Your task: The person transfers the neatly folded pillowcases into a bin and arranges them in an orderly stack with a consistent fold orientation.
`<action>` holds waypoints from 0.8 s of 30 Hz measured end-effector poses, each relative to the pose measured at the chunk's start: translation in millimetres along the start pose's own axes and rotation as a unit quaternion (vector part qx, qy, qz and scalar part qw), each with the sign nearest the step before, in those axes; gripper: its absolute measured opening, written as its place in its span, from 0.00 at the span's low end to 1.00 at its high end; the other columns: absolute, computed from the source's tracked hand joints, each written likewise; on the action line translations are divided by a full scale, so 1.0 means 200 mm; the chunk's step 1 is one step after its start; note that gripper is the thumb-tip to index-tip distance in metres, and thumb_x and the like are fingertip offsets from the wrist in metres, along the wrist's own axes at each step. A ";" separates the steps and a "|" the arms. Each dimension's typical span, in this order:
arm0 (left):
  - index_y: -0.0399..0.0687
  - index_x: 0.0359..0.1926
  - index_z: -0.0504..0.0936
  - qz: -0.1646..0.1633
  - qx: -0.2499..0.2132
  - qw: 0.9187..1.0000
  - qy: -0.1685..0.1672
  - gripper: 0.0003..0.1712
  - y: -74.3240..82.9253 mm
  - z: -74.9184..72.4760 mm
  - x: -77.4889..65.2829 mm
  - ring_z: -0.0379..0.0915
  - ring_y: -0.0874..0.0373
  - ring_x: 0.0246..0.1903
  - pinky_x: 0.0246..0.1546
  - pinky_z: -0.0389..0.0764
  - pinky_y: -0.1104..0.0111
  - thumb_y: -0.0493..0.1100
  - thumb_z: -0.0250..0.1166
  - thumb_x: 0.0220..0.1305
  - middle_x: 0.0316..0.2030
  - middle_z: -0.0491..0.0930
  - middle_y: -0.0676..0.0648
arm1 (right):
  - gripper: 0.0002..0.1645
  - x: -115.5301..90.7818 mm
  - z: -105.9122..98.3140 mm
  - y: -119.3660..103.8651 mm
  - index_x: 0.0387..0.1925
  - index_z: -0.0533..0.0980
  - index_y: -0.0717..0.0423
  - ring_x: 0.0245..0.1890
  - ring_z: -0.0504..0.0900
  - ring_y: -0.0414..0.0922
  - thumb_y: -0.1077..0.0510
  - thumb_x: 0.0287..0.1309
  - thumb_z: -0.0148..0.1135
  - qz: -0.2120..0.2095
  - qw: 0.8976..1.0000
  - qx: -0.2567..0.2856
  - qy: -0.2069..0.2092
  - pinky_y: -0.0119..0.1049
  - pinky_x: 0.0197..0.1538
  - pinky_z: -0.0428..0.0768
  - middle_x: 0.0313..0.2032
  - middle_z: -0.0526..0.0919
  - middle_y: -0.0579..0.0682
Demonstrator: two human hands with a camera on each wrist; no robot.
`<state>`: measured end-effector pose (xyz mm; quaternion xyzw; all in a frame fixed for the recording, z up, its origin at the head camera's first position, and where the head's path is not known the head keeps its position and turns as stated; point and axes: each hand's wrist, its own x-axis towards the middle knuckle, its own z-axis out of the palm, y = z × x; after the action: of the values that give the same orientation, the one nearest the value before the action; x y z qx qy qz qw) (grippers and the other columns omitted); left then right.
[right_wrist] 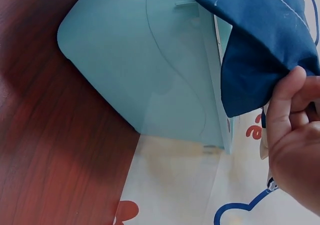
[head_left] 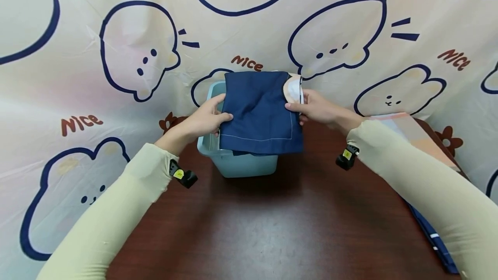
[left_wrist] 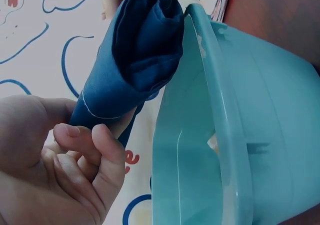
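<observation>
Backdrop: a pale sheet printed with cartoon outlines and "Nice" lettering stands behind the work.
Tabletop: dark reddish wood; a multicoloured cloth and a navy striped cloth lie on the right, partly hidden by the sleeve.
Bin: a teal plastic storage bin rests on the tabletop near the backdrop, its mouth largely covered in the head view.
Navy cloth: a folded navy fabric piece hangs between both hands at the bin's mouth, its right side reaching past the bin; whether it touches the rim, the views do not settle. Moved slightly left, it would probably sit squarer over the mouth.
Folds: the left wrist view shows loose, bunched layers at one end; keeping the grip through every layer should stop them from slipping apart.
Left hand: the person's left hand pinches the cloth's left edge; matching the right hand's height should help keep the bundle level.
Right hand: the right hand grips the right edge, thumb in front; light, even tension should limit creasing.
Patch: a rounded peach-and-white patch shows beside the right thumb, a handy mark for checking alignment.
</observation>
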<state>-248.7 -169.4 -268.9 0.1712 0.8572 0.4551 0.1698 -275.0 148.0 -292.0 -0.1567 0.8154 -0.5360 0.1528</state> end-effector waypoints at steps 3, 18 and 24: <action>0.56 0.80 0.50 -0.011 0.004 1.000 0.005 0.36 -0.01 -0.02 0.00 0.60 0.60 0.09 0.24 0.80 0.64 0.39 0.53 0.77 0.10 0.63 0.55 | 0.17 0.03 0.02 -0.01 0.54 0.68 0.60 0.17 0.69 0.41 0.54 0.74 0.56 -0.003 1.000 0.007 0.003 0.33 0.30 0.78 0.21 0.70 0.46; 0.56 0.79 0.52 -0.024 0.015 0.999 0.015 0.34 -0.08 -0.11 0.01 0.59 0.60 0.10 0.25 0.80 0.64 0.39 0.51 0.78 0.10 0.61 0.54 | 0.12 0.11 0.11 -0.02 0.49 0.69 0.60 0.16 0.69 0.41 0.57 0.73 0.58 -0.001 0.999 0.037 0.022 0.32 0.28 0.78 0.20 0.71 0.45; 0.53 0.78 0.53 -0.028 0.011 1.000 0.008 0.32 -0.11 -0.16 0.02 0.59 0.60 0.09 0.22 0.77 0.67 0.38 0.49 0.78 0.10 0.62 0.54 | 0.12 0.15 0.15 -0.02 0.51 0.69 0.59 0.18 0.73 0.41 0.57 0.72 0.58 0.008 0.999 0.046 0.019 0.31 0.29 0.80 0.24 0.76 0.46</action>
<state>-270.1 -202.3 -271.7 0.1455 0.8680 0.4418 0.1739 -289.0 108.7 -301.3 -0.1325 0.7940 -0.5745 0.1482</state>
